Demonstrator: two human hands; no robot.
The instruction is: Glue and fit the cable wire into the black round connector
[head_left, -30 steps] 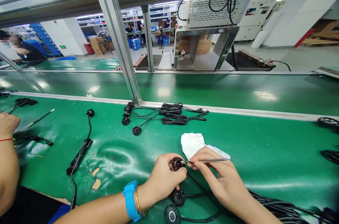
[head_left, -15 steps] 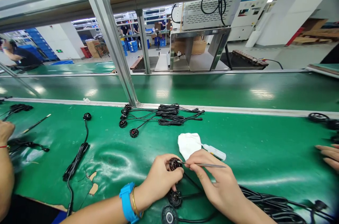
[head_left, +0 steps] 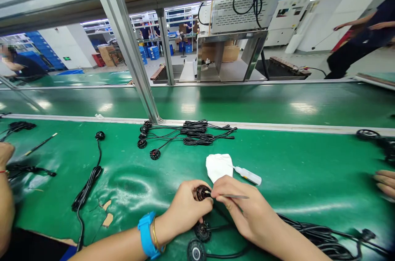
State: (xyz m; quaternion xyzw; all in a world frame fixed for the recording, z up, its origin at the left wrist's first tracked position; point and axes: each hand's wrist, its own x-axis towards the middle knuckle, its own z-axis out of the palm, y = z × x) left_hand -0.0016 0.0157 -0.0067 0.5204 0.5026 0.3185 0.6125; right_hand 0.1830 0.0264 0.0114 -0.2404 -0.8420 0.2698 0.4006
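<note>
My left hand (head_left: 188, 203), with a blue watch band and a gold bangle at the wrist, pinches a small round black cable end (head_left: 202, 192) between thumb and fingers. My right hand (head_left: 240, 203) grips a slim metal tool (head_left: 236, 196). The tool's tip meets the face of the round part; whether it is tweezers or a pick I cannot tell. Just below my hands lie another round black cable end (head_left: 203, 231) and a black disc with a pale centre ring (head_left: 196, 250). Beyond them rest a white cloth (head_left: 218, 166) and a clear squeeze bottle (head_left: 248, 175).
Bundled black cables (head_left: 197, 132) lie near the metal post (head_left: 126, 43); another cable (head_left: 88, 187) is at left, and a coiled heap (head_left: 327, 236) at lower right. Co-workers' hands (head_left: 385, 183) show at both edges. The green mat (head_left: 107, 220) is torn.
My right hand has shifted slightly left and turned, so less of the tool's back end shows. A person has walked into view at the upper right.
</note>
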